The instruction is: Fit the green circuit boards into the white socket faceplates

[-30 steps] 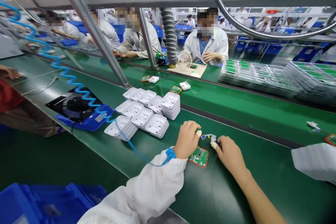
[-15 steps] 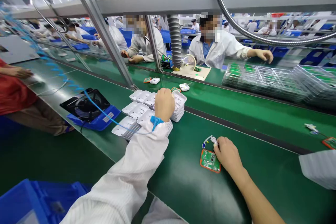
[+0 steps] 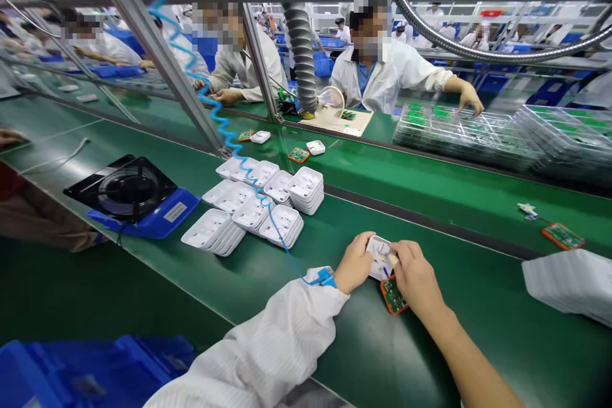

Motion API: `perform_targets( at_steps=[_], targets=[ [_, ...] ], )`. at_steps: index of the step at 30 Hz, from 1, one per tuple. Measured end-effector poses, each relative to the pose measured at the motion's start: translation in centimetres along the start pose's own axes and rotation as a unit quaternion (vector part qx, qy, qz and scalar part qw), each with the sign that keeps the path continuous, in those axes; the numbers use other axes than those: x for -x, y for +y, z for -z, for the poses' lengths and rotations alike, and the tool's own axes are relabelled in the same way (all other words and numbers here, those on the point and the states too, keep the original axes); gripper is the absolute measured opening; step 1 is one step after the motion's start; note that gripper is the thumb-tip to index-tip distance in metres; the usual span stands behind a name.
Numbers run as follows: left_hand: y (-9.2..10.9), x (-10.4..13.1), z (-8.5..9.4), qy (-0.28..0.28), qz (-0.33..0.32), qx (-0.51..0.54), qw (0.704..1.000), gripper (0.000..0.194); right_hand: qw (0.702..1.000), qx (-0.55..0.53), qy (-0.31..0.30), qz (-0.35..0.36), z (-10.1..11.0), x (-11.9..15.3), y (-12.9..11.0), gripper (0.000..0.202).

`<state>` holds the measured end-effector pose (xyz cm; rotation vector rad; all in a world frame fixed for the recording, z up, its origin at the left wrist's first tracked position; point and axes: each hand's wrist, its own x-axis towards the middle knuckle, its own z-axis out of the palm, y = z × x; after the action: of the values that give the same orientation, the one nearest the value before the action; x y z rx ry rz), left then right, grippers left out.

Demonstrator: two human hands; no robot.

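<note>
Here's the white shell (image 3: 377, 265), out on the green tabletop (image 3: 335, 229), clear of both long edges and nearer the far one. The left hand (image 3: 354, 262) has it, fingers curled round its left side, thumb close in. And the right hand (image 3: 418, 274)! Fingertips bunched at the shell's right rim, working over the small white piece (image 3: 384, 248) inside; whether they pinch it or only press, I cannot tell.

The step in hand, I'd judge: seating that piece in the shell. The next move calls for a steady left grip, a precise push from the right, and care with the wiring. An orange-edged circuit board (image 3: 393, 295) lies at the shell's near-right corner, partly under the right hand.

Further out, stacked shells (image 3: 253, 201) crowd the tabletop to the left, one pile hard by the far edge. Toward the left end, near the front edge, a black fan (image 3: 131, 188) rests on a blue base (image 3: 157, 220). There's a white label (image 3: 174, 211), but its print is too small to read, and no brand comes through anywhere. Across the far edge, on the green belt (image 3: 430, 197), another board (image 3: 299, 154) sits beside its own shell.
</note>
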<state>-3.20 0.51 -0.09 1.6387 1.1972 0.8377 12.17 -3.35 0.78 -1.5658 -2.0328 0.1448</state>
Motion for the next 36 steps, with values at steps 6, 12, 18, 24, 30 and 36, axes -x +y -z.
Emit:
perform_targets(
  at_steps=[6,12,18,24,30,36],
  targets=[
    [-0.3,0.0,0.0,-0.073,0.024,0.178,0.981,0.047,0.999,0.039,-0.020,0.022,0.1,0.0,0.1,0.029],
    [0.4,0.2,0.5,-0.028,0.025,0.114,0.993,0.018,0.999,-0.035,0.008,-0.001,0.5,-0.4,-0.1,0.023],
    [1.3,0.7,0.4,-0.016,-0.004,0.071,0.997,0.015,0.967,-0.185,-0.128,-0.120,0.8,-0.9,0.2,0.020],
    [0.2,0.3,0.0,0.042,0.047,0.081,0.995,0.012,1.000,-0.001,0.000,0.000,0.3,-0.6,-1.2,0.018],
    [0.2,0.4,-0.2,0.022,0.059,0.077,0.995,0.019,0.995,0.064,-0.071,-0.005,-0.9,-0.2,-2.4,0.012],
    [0.6,0.4,0.1,0.000,0.065,0.058,0.996,0.024,0.997,0.054,-0.049,-0.016,-1.1,0.0,-1.3,0.012]
  ],
)
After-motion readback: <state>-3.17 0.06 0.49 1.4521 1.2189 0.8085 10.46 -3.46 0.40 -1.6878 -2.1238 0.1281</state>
